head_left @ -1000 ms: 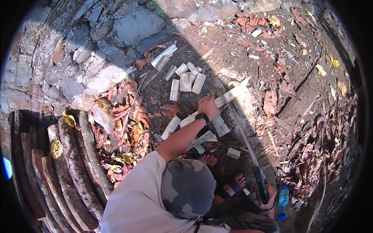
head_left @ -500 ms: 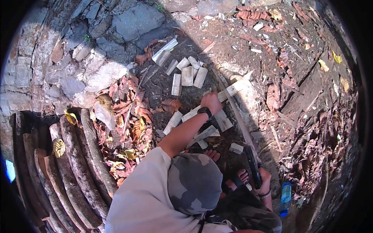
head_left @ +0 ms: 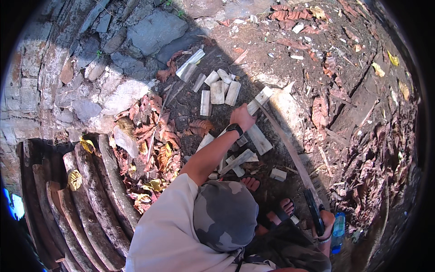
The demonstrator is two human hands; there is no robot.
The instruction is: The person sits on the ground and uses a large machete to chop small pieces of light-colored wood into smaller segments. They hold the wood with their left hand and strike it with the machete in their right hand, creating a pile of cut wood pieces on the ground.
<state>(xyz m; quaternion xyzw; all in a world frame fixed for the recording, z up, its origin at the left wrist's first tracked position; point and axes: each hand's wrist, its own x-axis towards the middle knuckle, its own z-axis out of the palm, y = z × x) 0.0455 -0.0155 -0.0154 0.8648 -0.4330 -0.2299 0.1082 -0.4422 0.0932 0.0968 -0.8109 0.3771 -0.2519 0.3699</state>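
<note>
My left hand (head_left: 243, 117) is closed around a pale strip of split wood (head_left: 263, 97), whose far end sticks out beyond my fingers. How far the strip runs back under my wrist is hidden. My right hand (head_left: 325, 225) grips the black handle of a hand saw (head_left: 290, 154), low on the right. Its long brownish blade slants up and left, crossing the strip just past my left hand; its teeth are too small to make out. Short cut wood blocks (head_left: 217, 92) lie grouped beyond my left hand. More wood pieces (head_left: 259, 139) lie between my hand and my sandalled feet.
Thick logs (head_left: 97, 195) lie side by side at the left. A stone wall (head_left: 157, 28) rises at the far left. Dry leaves (head_left: 163, 154) cover much of the ground. A blue plastic bottle (head_left: 338, 232) is beside my right hand.
My right hand has drawn the saw back toward the lower right, so its handle is nearer the bottle. The strip's far end is now farther left, with my left hand still on it.
</note>
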